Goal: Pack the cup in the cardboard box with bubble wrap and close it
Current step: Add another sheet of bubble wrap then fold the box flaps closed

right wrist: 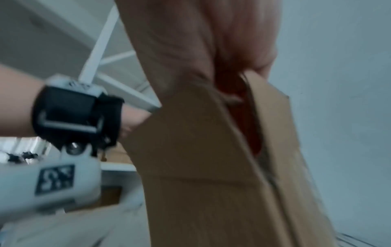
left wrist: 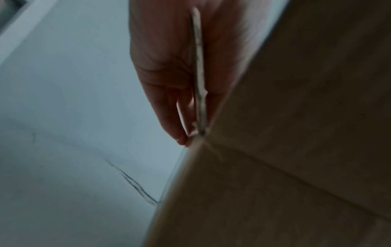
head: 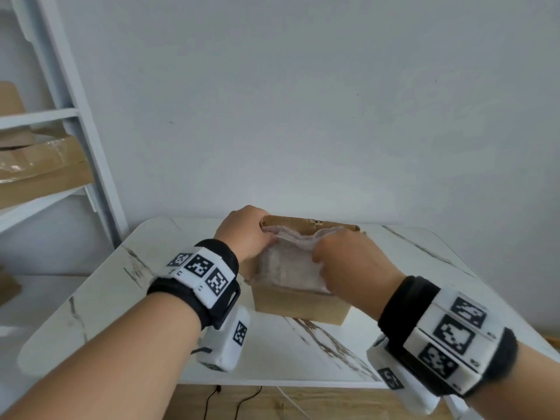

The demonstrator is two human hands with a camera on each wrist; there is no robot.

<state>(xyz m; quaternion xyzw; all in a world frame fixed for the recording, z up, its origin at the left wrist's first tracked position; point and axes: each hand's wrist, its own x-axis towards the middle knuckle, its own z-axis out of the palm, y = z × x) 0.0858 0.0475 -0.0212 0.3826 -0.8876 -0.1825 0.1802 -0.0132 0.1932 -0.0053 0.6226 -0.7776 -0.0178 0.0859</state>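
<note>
A brown cardboard box (head: 300,307) stands mid-table with crumpled bubble wrap (head: 288,268) bulging from its open top. The cup is hidden under the wrap. My left hand (head: 242,231) is at the box's far left corner. In the left wrist view its fingers (left wrist: 169,108) lie along a thin side flap (left wrist: 198,66), which it pinches against the thumb side. My right hand (head: 348,265) covers the right side of the wrap. Seen from the right wrist, its fingers (right wrist: 262,61) hook over the right flap (right wrist: 273,120). The far flap (head: 303,222) stands upright.
The white marble table (head: 121,298) reaches the grey wall behind the box. A white shelf frame (head: 88,153) at the left holds flat cardboard boxes (head: 39,168). Cables (head: 236,398) lie on the wooden floor below the table's front edge.
</note>
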